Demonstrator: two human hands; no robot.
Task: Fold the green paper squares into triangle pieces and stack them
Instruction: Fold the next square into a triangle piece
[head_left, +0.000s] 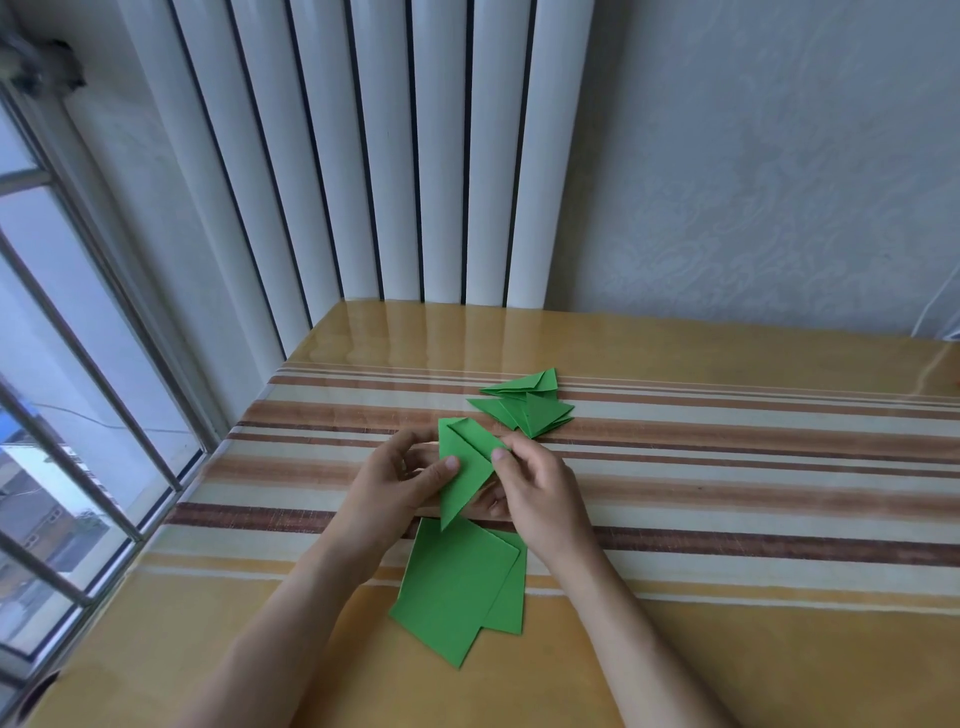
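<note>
Both hands hold one partly folded green paper piece (464, 470) just above the table. My left hand (402, 480) pinches its left side, thumb on top. My right hand (537, 491) pinches the right corner, where a flap is folded over. Flat green paper squares (457, 584) lie overlapped on the table, near me, under the held piece. A loose pile of folded green triangles (527, 405) rests farther back, to the right of the held piece.
The striped, glossy table (727, 467) runs to a white radiator (363, 156) at the back and a barred window (78, 415) on the left. A patterned wall (779, 182) stands behind on the right.
</note>
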